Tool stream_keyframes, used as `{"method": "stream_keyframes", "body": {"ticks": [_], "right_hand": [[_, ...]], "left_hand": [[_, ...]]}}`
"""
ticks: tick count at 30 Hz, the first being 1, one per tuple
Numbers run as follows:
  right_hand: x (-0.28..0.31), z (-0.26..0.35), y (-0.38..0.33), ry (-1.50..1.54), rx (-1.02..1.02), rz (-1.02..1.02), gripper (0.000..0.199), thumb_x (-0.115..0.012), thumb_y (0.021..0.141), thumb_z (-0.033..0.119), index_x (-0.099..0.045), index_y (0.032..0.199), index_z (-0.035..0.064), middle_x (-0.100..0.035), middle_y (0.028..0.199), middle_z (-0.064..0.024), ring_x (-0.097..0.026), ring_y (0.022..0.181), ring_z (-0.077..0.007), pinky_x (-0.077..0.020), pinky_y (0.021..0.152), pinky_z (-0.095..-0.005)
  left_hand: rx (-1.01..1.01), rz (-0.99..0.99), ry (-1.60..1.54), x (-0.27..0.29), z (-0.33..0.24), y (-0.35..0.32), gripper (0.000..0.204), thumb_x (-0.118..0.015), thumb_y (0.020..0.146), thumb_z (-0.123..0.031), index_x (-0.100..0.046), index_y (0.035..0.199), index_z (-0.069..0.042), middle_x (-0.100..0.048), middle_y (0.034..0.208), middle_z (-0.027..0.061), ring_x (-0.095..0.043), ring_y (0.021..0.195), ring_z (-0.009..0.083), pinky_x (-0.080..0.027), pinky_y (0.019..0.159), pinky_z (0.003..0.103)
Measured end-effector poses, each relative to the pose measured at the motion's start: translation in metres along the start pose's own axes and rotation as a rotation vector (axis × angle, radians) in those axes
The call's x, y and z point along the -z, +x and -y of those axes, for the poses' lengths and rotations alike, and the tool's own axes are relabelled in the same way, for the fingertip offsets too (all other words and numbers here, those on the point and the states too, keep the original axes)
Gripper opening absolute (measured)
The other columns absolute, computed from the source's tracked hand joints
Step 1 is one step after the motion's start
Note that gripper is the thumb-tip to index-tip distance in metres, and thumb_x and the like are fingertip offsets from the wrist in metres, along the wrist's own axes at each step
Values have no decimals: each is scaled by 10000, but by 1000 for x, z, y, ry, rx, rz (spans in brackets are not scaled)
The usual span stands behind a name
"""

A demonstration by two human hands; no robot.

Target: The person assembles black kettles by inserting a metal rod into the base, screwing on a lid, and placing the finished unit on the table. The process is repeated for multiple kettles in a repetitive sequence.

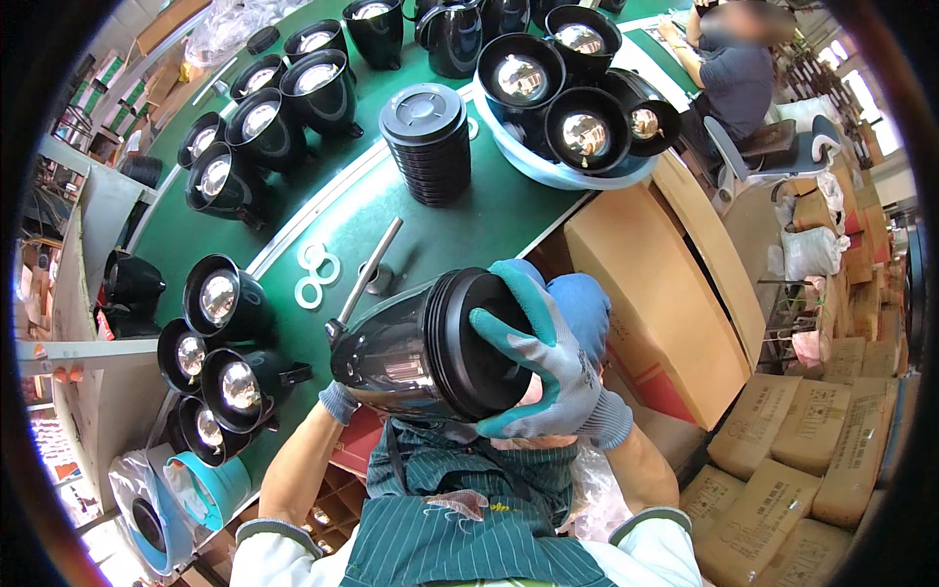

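Black jug (406,357) held lying on its side just above the lap, in front of the striped apron (460,519), long axis running left to right and tipped a little toward the bench (430,230). Base cap (484,342) at the right end, facing the right hand (553,367). Right hand gloved, fingers (518,328) spread wide and curled over the cap's rim, palm pressed flat against it, so closed on the cap rather than slack. Left hand (339,401) under the jug's far end, mostly hidden by the body, only a gloved edge showing; grip there impossible to tell, though seemingly cradling from below. Right hand clearly the nearer to the cap, square on the axis. Metal rod (370,269) and white rings (318,274) well apart on the bench beyond.
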State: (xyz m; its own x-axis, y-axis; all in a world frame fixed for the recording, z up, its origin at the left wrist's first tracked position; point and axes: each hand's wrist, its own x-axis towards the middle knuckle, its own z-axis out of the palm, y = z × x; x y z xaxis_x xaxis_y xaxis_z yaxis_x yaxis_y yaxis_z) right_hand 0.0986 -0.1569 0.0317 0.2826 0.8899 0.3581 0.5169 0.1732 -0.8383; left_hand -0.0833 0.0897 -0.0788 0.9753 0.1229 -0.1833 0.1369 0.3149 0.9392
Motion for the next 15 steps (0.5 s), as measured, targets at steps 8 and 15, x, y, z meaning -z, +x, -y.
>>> {"method": "stream_keyframes", "body": {"ticks": [8,15], "right_hand": [[9,24,-39,-31,151,-34,924,-960,633,368,-612,1466,172,-224,1637,-325,-298,1502,-536,-333,1200,-552],[7,15,-69,32,199,-223,1043,-1000,576,405,-562,1496,181,-250,1628,-325,-304,1501,-528,-336,1203,-555]], "left_hand": [[11,362,265,-35,-22,10,556,-687,977,-186,-499,1474,-23,-598,1427,143,-596,1278,266,-462,1134,424],[35,538,325,-49,-26,33,599,-715,961,-173,-486,1492,-16,-583,1454,147,-581,1299,266,-445,1150,426]]}}
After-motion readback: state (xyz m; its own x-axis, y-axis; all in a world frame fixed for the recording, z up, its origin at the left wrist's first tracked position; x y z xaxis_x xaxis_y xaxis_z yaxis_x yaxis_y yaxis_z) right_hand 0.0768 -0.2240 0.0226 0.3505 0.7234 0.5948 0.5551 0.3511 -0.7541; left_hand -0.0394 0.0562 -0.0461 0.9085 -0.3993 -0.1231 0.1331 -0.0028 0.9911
